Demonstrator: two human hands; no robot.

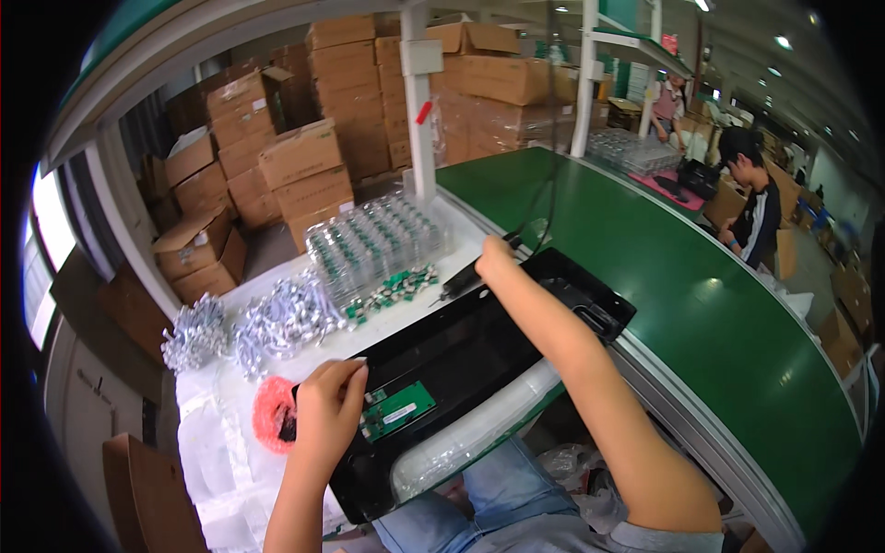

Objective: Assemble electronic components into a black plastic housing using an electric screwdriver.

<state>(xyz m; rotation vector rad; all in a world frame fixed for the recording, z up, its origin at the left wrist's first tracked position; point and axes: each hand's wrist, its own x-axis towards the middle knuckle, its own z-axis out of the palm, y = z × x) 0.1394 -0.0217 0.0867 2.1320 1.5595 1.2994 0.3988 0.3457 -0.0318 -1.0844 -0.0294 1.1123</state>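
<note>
Across my lap and the table edge lies a long black plastic housing (441, 343), its hollow side up. A green circuit board (402, 411) sits inside its near left part. My left hand (332, 398) is closed over the housing's left end beside the board, thumb and fingertips pinched; whatever they hold is too small to make out. Over the housing's far edge, my right hand (498, 260) grips a black electric screwdriver (460, 280), its bit pointing down and left. Clear-wrapped white padding (479, 433) runs along the housing's near side.
Left on the white table are a red-pink foam ring (273, 415), bundled white cables (288, 318), small green connector parts (398, 288) and stacked clear trays (373, 241). A green conveyor (701, 304) runs along the right; a co-worker (754, 207) stands beyond. Cardboard boxes (304, 170) stand behind.
</note>
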